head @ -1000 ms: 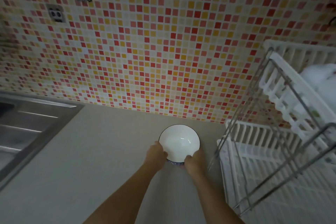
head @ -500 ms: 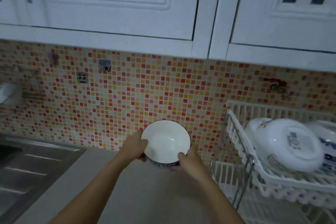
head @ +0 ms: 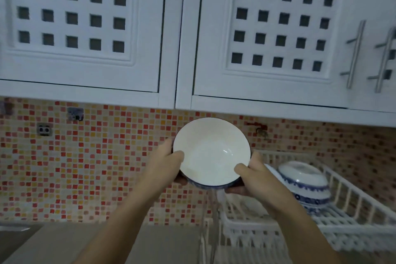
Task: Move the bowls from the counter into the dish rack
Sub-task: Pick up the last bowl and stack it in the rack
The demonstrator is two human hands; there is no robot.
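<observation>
Head view: we hold the bowl (head: 211,152) in the air with both hands, off the counter (head: 150,242), in front of the tiles and just left of the rack (head: 353,216). Left hand (head: 165,163) clamps the left rim, thumb inside; right hand (head: 255,176) does the same on the lower right, fingers underneath. Two-sided grip likely keeps it level for the carry. The rack's upper tier already has an upturned bowl (head: 304,186), presumably draining; free space sits left of it, nearest us.
</observation>
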